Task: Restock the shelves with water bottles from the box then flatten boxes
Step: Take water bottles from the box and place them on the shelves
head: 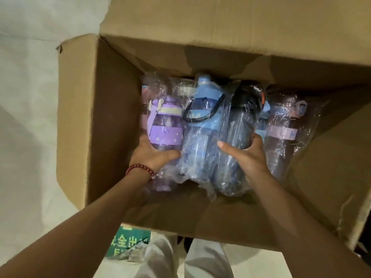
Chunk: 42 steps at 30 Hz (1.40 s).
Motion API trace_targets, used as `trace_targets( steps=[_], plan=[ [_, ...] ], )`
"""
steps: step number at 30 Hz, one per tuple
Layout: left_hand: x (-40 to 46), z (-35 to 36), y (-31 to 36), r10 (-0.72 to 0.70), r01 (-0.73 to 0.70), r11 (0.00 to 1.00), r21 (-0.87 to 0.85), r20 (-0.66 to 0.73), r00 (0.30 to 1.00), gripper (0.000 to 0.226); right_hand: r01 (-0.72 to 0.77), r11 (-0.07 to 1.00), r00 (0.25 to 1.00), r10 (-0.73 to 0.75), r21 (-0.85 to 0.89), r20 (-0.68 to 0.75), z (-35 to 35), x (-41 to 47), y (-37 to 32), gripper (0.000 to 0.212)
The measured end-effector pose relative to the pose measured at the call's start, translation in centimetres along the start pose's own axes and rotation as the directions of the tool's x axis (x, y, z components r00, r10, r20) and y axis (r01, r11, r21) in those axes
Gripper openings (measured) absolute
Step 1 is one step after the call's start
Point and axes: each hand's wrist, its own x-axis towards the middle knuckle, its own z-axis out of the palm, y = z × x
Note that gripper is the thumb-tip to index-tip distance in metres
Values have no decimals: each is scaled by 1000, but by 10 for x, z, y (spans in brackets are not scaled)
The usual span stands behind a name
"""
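Note:
An open cardboard box fills the head view, its flaps folded outward. Several plastic-wrapped water bottles lie inside it. My left hand grips the bottom of a purple bottle at the left of the pile. My right hand curls round a dark bottle with a black lid. A blue bottle with a black strap lies between the two hands. A pinkish bottle rests further right. More bottles are half hidden behind these.
The box stands on a pale floor. A green floor sign with white characters and a scrap of clear plastic lie just below the box's near wall. My legs in grey trousers show at the bottom.

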Motion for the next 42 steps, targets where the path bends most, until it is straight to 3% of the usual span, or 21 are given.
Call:
trace_targets(
  steps=[8,12,16,24,27,30,35,37,40,42],
  plan=[
    [-21,-34,10,-59,66,992,-107,71,996,92,-62,987,998,60,145,20,-13,-52,-2,78],
    [-57,-53,18,-85,97,975,-198,66,994,83,-44,987,998,49,153,-33,-26,-90,-11,80],
    [-101,-70,23,-8,25,970,-243,68,998,99,5,990,1000,-3,142,-14,-47,-135,-38,87],
    [-250,-136,99,266,-263,938,-224,-20,964,67,151,977,988,-153,152,1,-86,-247,-114,84],
    [-299,-164,129,369,-374,890,-263,-70,927,76,207,964,978,-207,168,-17,-105,-298,-151,98],
    [-351,-193,159,447,-459,833,-311,-112,887,80,287,937,958,-284,201,-43,-128,-349,-183,84],
    [-436,-237,200,566,-584,734,-347,-162,808,76,391,864,919,-388,315,-77,-172,-431,-222,95],
    [-471,-251,214,619,-630,682,-371,-167,768,62,440,831,896,-430,342,-107,-190,-463,-235,94],
    [-509,-267,224,700,-697,609,-379,-158,697,74,530,762,847,-500,372,-182,-215,-505,-246,93],
    [-537,-277,230,762,-754,553,-355,-149,630,72,569,715,821,-521,407,-233,-234,-534,-246,109]
  ],
)
